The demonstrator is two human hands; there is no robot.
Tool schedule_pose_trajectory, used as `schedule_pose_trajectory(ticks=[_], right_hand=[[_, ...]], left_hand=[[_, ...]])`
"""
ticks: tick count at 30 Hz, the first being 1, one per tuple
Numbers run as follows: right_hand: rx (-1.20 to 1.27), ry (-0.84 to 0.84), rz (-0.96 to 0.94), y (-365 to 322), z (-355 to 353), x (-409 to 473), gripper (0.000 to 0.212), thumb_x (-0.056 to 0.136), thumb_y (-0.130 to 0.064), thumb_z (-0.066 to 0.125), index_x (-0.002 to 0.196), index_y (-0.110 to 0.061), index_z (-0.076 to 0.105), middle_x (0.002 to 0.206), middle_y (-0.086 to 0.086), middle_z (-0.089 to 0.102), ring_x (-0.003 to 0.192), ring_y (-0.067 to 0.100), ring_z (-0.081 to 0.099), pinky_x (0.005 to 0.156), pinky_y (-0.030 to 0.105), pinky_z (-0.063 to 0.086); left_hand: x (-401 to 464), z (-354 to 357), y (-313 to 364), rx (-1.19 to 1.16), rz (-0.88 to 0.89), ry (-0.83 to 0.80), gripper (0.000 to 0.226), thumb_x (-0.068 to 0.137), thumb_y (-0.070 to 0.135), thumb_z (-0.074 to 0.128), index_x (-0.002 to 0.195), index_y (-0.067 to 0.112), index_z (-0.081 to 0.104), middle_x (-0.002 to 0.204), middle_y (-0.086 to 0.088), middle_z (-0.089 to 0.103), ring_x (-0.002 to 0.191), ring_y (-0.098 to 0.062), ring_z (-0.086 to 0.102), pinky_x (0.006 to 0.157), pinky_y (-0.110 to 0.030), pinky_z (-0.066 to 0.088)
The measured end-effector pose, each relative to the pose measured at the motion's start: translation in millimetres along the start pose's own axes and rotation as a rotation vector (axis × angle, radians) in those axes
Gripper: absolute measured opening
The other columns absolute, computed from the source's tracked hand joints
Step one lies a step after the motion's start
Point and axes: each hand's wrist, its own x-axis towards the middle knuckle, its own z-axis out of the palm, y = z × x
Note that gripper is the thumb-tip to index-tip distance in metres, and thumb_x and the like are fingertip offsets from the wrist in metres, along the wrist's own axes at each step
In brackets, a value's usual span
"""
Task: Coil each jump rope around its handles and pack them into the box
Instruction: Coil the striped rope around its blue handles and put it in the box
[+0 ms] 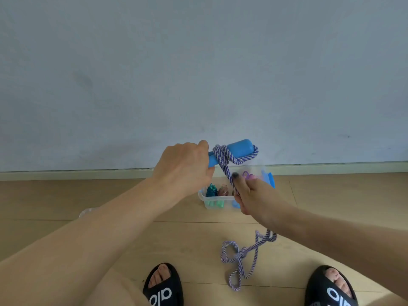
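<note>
Coiling step under way: left hand (184,167) gripped the blue handles (239,150) above the box (217,199), right hand (249,195) pinched the rope (225,164), a few turns on; next likely winding the floor slack.

My left hand (184,167) grips the blue handles (238,151) in a closed fist, holding them level in the air. A few turns of the purple-and-white rope (229,157) sit wrapped around them. My right hand (251,196), at about four o'clock from the left, pinches the rope taut below the handles. The loose remainder trails to six o'clock and lies tangled on the wooden floor (66,199) between my black slippers (163,288). Behind my right hand stands the clear box (212,198) with coiled ropes inside.
</note>
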Motion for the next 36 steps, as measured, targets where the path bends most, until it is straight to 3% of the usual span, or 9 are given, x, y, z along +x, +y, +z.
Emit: schedule_pose_trajectory(ticks=[3,4,8,11,16,19,22,29,36], right_hand=[[-0.359,0.036,-0.102,-0.1,0.9,-14.5,0.026,0.105,-0.016,0.027,0.12,-0.011,0.048,0.091,0.013,0.059,0.079,0.032,0.059,0.06,0.037,0.039],[-0.417,0.031,-0.165,-3.8,3.1,-18.4,0.026,0.106,-0.016,0.026,0.123,-0.011,0.046,0.089,0.011,0.056,0.082,0.033,0.058,0.059,0.038,0.038],[-0.502,0.03,-0.33,-27.5,-10.6,-29.6,0.045,0.103,-0.039,0.031,0.068,-0.014,0.044,0.059,0.001,0.044,0.058,0.018,0.043,0.054,0.035,0.036],[-0.537,0.104,-0.378,-39.7,-37.2,-21.6,0.049,0.099,-0.04,0.043,0.059,-0.013,0.037,0.049,-0.001,0.039,0.048,0.016,0.036,0.048,0.032,0.03],[-0.51,0.183,-0.429,-55.4,-73.7,0.5,0.058,0.093,-0.051,0.055,0.057,-0.016,0.026,0.051,0.002,0.025,0.049,0.017,0.023,0.051,0.031,0.022],[-0.547,0.191,-0.422,-58.4,-79.5,12.1,0.061,0.09,-0.059,0.056,0.055,-0.015,0.03,0.048,-0.001,0.027,0.049,0.016,0.026,0.052,0.031,0.025],[-0.584,0.168,-0.448,-59.2,-77.5,19.3,0.061,0.089,-0.06,0.055,0.055,-0.014,0.035,0.047,0.0,0.031,0.049,0.017,0.029,0.052,0.031,0.028],[-0.605,0.175,-0.594,-69.8,-73.7,20.2,0.059,0.091,-0.054,0.057,0.052,-0.016,0.032,0.047,0.002,0.028,0.05,0.02,0.028,0.051,0.031,0.026],[-0.51,-0.009,-0.261,-35.4,-72.2,48.3,0.06,0.089,-0.056,0.058,0.051,-0.015,0.035,0.045,-0.004,0.03,0.045,0.013,0.027,0.051,0.028,0.028]], left_hand=[[4.5,11.7,1.6,-0.006,-0.038,-0.081,0.018,0.091,0.033,0.05,0.088,0.017,0.043,0.066,0.004,0.04,0.054,-0.016,0.036,0.053,-0.032,0.027],[4.7,16.3,3.4,-0.016,-0.051,-0.106,0.019,0.091,0.033,0.051,0.088,0.017,0.043,0.067,0.004,0.039,0.056,-0.018,0.038,0.054,-0.032,0.027],[2.9,31.9,6.8,0.098,-0.006,-0.146,0.017,0.088,0.026,0.054,0.087,0.015,0.041,0.065,0.003,0.037,0.052,-0.017,0.034,0.048,-0.031,0.02],[0.3,35.8,5.7,0.185,0.055,-0.152,0.012,0.087,0.019,0.053,0.086,0.015,0.041,0.061,0.004,0.038,0.048,-0.014,0.032,0.045,-0.029,0.017],[-12.4,24.3,20.6,0.229,0.197,-0.116,0.012,0.089,0.018,0.047,0.1,0.014,0.046,0.07,0.001,0.038,0.048,-0.017,0.026,0.046,-0.031,0.016],[-24.0,10.7,35.5,0.19,0.257,-0.138,0.009,0.092,0.022,0.045,0.097,0.017,0.039,0.076,-0.001,0.046,0.059,-0.025,0.039,0.052,-0.033,0.025],[-30.2,5.9,43.7,0.18,0.303,-0.127,0.012,0.094,0.026,0.042,0.093,0.018,0.034,0.081,-0.003,0.056,0.065,-0.027,0.047,0.049,-0.034,0.019],[-28.6,10.0,39.8,0.159,0.324,-0.133,0.017,0.095,0.03,0.042,0.084,0.019,0.035,0.071,0.001,0.039,0.061,-0.024,0.039,0.049,-0.033,0.019],[-41.4,-6.7,46.7,-0.056,0.304,-0.074,0.027,0.092,0.049,0.042,0.09,0.022,0.038,0.082,-0.001,0.06,0.068,-0.026,0.052,0.059,-0.035,0.026]])
